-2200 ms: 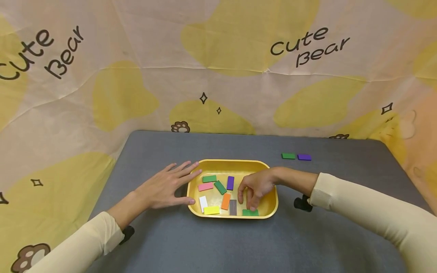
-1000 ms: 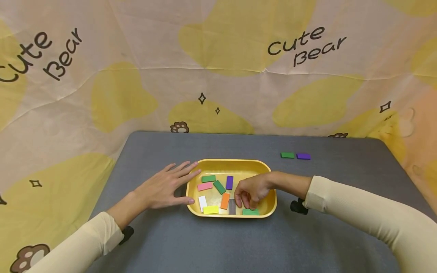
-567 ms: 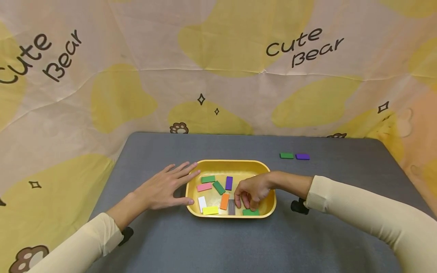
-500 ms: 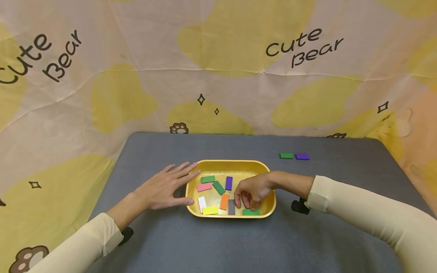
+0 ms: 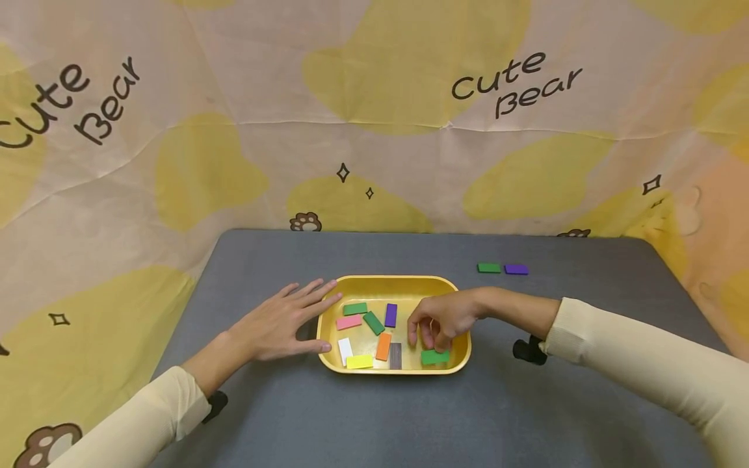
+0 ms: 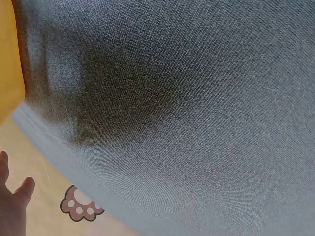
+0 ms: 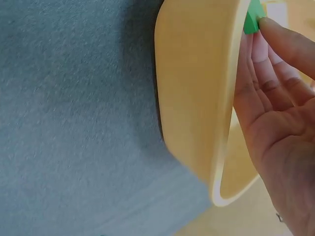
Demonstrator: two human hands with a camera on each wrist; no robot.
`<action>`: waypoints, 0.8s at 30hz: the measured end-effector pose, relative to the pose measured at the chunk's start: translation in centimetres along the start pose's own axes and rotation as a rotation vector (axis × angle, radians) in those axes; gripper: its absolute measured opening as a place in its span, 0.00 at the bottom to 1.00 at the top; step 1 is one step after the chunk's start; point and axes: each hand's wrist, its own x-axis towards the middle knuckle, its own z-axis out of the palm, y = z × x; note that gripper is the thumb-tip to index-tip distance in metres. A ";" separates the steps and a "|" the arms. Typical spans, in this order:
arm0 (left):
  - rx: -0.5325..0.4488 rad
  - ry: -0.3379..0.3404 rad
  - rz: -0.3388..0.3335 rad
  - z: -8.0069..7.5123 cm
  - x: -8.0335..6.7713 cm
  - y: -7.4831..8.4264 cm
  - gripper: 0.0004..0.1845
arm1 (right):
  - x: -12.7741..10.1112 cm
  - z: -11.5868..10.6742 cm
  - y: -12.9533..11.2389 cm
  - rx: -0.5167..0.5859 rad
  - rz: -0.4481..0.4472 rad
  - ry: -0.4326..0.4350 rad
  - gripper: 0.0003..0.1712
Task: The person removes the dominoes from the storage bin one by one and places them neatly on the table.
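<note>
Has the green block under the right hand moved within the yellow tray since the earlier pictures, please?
Yes. The green block, pinched by the right hand, has come away from the near rim of the yellow tray, slightly toward its middle.

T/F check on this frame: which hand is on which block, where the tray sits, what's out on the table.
1. The right hand pinches a green block inside the yellow tray. True.
2. The left hand holds the pink block. False: it lies flat on the grey table with straight fingers against the tray's left rim, holding nothing.
3. A green block and a purple block lie side by side on the table, outside the tray. True; the green one is on the left.
4. The tray is blue. False: it is yellow.
5. An orange block lies in the tray next to a grey block. True.
</note>
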 end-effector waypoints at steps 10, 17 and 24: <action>0.002 -0.003 -0.006 0.1 0.1 0.1 0.49 | -2.3 -1.4 0.6 -0.015 -0.078 0.131 0.21; 0.001 0.000 -0.012 0.2 0.2 0.1 0.49 | -4.4 -2.7 1.6 0.020 -0.149 0.225 0.16; 0.004 -0.004 -0.020 0.3 0.2 0.1 0.49 | -6.1 -3.5 2.6 0.054 -0.190 0.347 0.14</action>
